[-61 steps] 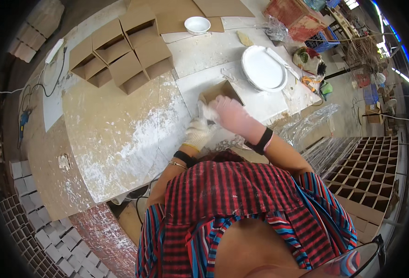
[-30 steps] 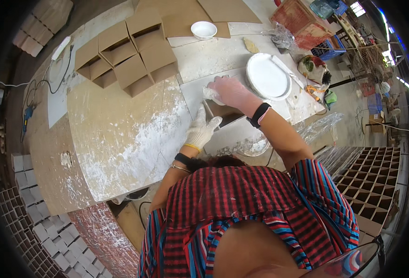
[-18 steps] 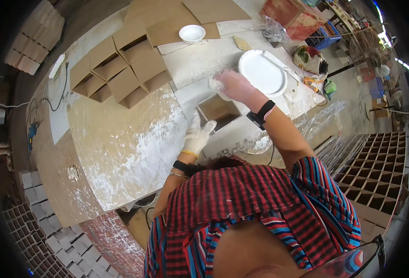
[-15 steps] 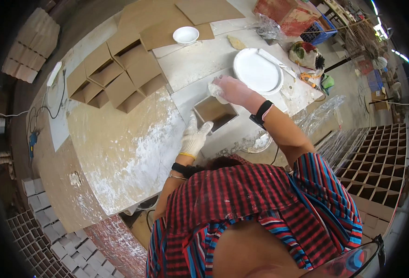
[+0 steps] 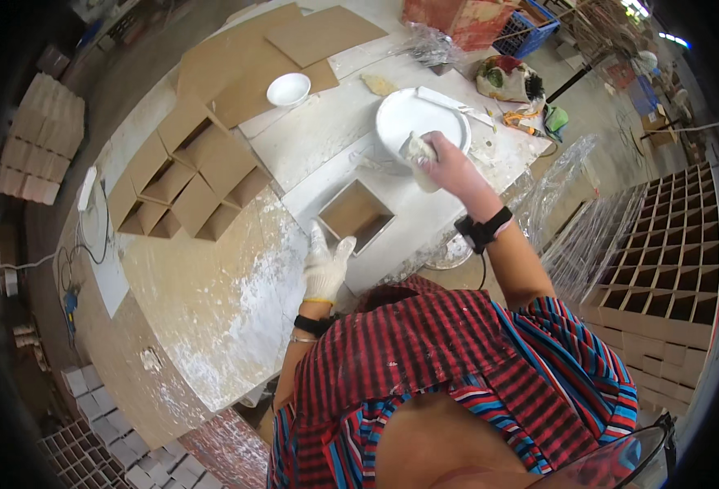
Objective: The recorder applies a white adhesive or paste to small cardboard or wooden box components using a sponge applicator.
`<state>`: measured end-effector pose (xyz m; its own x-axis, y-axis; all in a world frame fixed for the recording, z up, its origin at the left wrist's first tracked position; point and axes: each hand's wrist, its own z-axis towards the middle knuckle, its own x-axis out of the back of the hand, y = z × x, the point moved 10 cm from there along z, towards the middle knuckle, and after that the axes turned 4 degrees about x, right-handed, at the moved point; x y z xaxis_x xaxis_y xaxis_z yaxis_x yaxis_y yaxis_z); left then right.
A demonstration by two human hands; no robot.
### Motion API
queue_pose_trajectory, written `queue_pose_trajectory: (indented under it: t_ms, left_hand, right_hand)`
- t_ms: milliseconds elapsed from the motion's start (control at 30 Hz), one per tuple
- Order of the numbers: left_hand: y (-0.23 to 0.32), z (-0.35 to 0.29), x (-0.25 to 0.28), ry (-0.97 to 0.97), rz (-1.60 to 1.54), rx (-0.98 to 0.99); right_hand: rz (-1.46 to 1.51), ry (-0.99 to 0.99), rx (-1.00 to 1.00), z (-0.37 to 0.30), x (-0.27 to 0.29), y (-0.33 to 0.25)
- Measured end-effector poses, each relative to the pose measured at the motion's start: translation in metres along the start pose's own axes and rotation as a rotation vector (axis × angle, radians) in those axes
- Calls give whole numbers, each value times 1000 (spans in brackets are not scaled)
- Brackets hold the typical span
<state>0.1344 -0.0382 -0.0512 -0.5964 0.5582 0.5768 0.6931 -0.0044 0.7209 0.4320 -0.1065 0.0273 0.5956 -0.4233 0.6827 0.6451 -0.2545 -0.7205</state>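
Observation:
A square open-topped box [image 5: 357, 213] with pale rims and a brown inside stands on the worktable. My left hand [image 5: 325, 269], in a white knitted glove, rests at its near left corner, thumb and fingers spread. My bare right hand [image 5: 455, 169] is closed on a whitish sponge [image 5: 418, 151], at the near edge of a round white tub [image 5: 388, 122]. The tub holds a smooth white substance. A flat white strip [image 5: 449, 102] lies across its far right rim.
Joined brown boxes [image 5: 188, 175] sit left on the white-smeared table [image 5: 229, 285]. Beyond are a white bowl [image 5: 288, 90], cardboard sheets [image 5: 318, 37] and a yellowish scrap [image 5: 378, 85]. Crumpled plastic [image 5: 433, 45] lies at the back. A rack of square compartments [image 5: 661, 261] stands right.
My right hand has moved right with the sponge, away from the box's far rim to the tub. My left hand remains at the box corner. The whole view has shifted somewhat.

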Motion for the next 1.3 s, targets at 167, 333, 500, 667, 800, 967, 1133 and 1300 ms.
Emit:
queue_pose_trajectory:
  t_ms: [167, 333, 500, 667, 800, 967, 1133, 1300]
  left_hand:
    - [65, -24, 32, 267, 330, -306]
    - [86, -7, 2, -8, -279, -372]
    - [91, 21, -28, -82, 46, -342]
    - [40, 48, -72, -318, -529, 301]
    - [47, 68, -85, -403, -253, 146]
    - [35, 75, -69, -206, 89, 126]
    - [20, 51, -62, -275, -983, 133]
    - [-31, 34, -49, -45, -1484, 345]
  right_hand:
    - [-319, -63, -60, 34, 35, 30]
    - [-483, -216, -49, 53, 16, 51]
    - [-608, -333, 13, 61, -5, 65]
    - [-569, -342, 23, 64, 1, 67]
    - [-321, -320, -59, 65, 23, 77]
    - [337, -247, -364, 57, 44, 119]
    - [797, -184, -445, 45, 41, 143]
    - [1213, -149, -393, 39, 18, 135]
